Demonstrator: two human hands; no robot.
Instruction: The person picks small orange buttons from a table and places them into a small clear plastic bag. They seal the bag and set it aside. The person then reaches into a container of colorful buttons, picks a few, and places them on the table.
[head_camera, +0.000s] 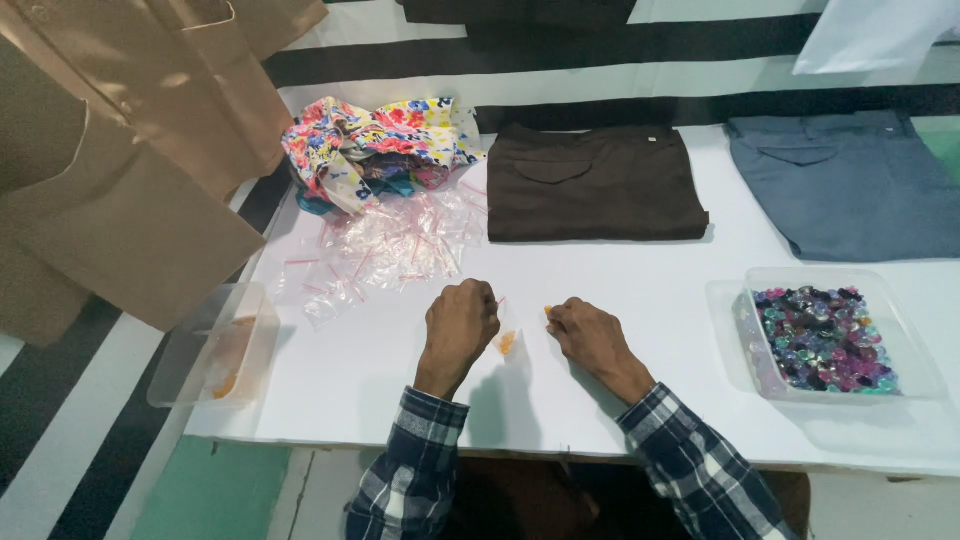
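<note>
Hanging from the left hand (460, 322), a small bag (506, 340) nears the right hand (588, 335).

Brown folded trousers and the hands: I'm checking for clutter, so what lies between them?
In the head view, only bare white table lies between the brown folded trousers and the hands, left and right.

A small garment packing workroom: folded brown trousers (594, 183) lie on a white table (640, 420), grey trousers (850, 182) beside them, loose zip bags (395, 245) to their left.
</note>
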